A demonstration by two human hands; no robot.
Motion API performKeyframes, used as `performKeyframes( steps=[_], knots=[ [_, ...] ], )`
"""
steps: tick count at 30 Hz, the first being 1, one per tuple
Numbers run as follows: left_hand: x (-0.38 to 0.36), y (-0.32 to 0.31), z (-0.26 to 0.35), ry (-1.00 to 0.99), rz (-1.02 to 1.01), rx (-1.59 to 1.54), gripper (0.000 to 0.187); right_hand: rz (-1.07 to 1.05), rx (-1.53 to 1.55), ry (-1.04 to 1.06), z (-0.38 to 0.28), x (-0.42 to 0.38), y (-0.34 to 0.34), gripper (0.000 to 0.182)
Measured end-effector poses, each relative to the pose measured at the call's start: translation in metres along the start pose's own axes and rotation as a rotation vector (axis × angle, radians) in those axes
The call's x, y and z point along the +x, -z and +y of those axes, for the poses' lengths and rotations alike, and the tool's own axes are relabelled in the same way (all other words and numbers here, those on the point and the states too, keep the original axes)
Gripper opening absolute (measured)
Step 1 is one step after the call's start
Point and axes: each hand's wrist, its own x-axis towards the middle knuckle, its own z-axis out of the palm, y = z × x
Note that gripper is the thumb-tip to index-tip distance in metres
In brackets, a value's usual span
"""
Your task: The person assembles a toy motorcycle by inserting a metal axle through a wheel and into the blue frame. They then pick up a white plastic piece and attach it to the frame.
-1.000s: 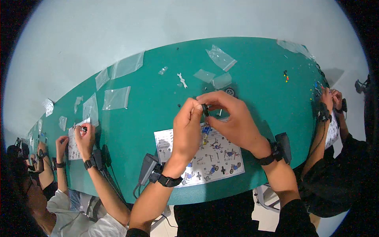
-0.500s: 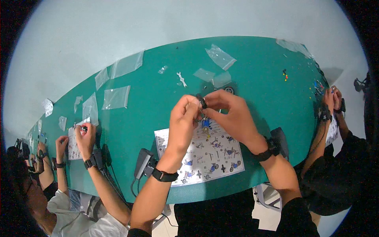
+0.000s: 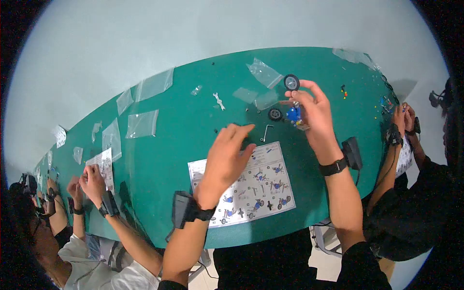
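Note:
My right hand [image 3: 313, 108] holds a small blue model [image 3: 293, 114] with a black wheel [image 3: 291, 82] at its upper end, raised over the right part of the green table. My left hand [image 3: 229, 157] is held over the printed instruction sheet [image 3: 282, 166], its fingers apart and nothing visible in them. Between the hands lies a small hex key [image 3: 267, 133]. A second black wheel [image 3: 275, 114] rests on the table just left of the blue model.
A white wrench [image 3: 219, 101] and clear plastic bags [image 3: 265, 73] lie on the green table [image 3: 183, 106]. Small yellow and red parts [image 3: 344, 92] are at the right. Co-workers' hands [image 3: 93, 182] are at the left, and another person's hands [image 3: 404, 118] at the right.
My hands have parted. My right hand has moved up and right with the wheel and blue model, while my left hand has let go and opened. The hex key and second wheel now show.

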Motion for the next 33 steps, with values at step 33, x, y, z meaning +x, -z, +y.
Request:
performKeyframes(
  steps=[33],
  knots=[
    [0.074, -0.112, 0.057, 0.122, 0.085, 0.499, 0.012, 0.236, 0.080, -0.039, 0.022, 0.036, 0.060, 0.027]
  ],
)
